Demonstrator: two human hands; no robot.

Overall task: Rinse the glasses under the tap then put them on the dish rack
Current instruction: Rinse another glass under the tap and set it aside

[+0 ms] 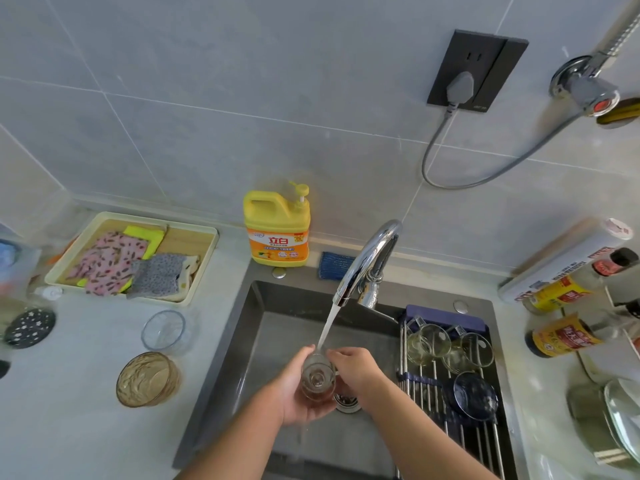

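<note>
The left hand point(298, 393) cups a clear glass point(318, 377) from below, fingers curled round its left wall. The right hand point(356, 368) comes in from the other side, fingers bent together onto the glass's right edge. The glass is over the sink point(249, 327), mouth up, and the water stream point(327, 325) from the chrome tap point(367, 258) lands at its far rim, just beyond the fingertips.

Right of the right hand's fingers, the dish rack point(424, 393) spans the sink, carrying two glass mugs point(427, 342) side by side and a dark round lid point(472, 394).

Beyond the fingers, against the wall, stands a yellow detergent bottle point(277, 230) with an orange label reading "立白". Far to the right lie sauce bottles point(561, 337) with red and yellow labels, the writing too blurred to read.

Left of the left hand's fingers, a clear bowl point(162, 329) and an amber bowl point(147, 379) stand on the pale grey counter point(86, 427). The wall point(207, 98) is large grey tile with a black socket point(481, 71), a plug in it.
</note>
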